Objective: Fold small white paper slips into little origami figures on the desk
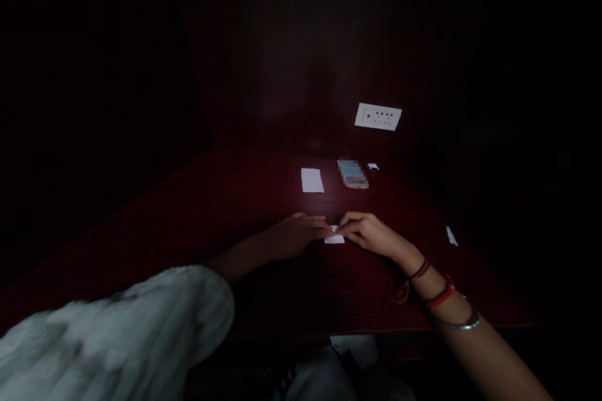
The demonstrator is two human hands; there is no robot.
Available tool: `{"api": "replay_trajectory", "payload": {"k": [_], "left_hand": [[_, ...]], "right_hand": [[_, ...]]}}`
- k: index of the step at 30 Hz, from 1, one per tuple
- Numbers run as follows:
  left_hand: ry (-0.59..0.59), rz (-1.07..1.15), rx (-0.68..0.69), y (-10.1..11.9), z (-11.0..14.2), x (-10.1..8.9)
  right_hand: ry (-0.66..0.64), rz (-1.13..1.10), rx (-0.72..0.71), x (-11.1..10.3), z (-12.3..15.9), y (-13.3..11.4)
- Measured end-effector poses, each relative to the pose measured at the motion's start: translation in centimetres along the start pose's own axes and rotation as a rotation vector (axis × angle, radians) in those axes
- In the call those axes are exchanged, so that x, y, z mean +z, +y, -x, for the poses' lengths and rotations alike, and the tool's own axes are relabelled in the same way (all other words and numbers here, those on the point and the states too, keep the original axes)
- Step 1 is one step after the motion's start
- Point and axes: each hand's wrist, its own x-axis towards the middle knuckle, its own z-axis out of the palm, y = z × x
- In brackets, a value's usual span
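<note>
A small piece of white paper (334, 240) lies on the dark red table, partly covered by fingertips. From the left, my left hand (301, 235), with a ring on one finger, holds the paper's left part, its fingers close together. My right hand (370, 233) has curled fingers pinched at the right and upper part of the same paper. The fingertips of both hands nearly meet over it. Folds in the paper are too dim to make out clearly.
Beyond my hands lie a white paper sheet (312, 180) and a phone (353, 174) with a blurred screen. A white paper scrap (373, 166) sits near the phone, and a paper strip (451, 236) lies far right. A socket panel (378, 117) is on the back wall.
</note>
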Motion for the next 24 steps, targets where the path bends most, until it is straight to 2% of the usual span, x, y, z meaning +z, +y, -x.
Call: {"api": "replay_trajectory", "payload": {"k": [5, 14, 19, 24], "left_hand": [[-0.014, 0.008, 0.019, -0.1, 0.1, -0.3], [0.0, -0.016, 0.014, 0.2, 0.0, -0.4], [-0.012, -0.017, 0.032, -0.2, 0.2, -0.5], [-0.004, -0.101, 0.034, -0.3, 0.2, -1.0]], "right_hand": [[-0.055, 0.063, -0.014, 0.1, 0.1, -0.2], [-0.079, 0.16, 0.009, -0.6, 0.4, -0.5], [-0.029, 0.196, 0.078, -0.6, 0.6, -0.4], [-0.03, 0.141, 0.04, -0.2, 0.2, -0.1]]}}
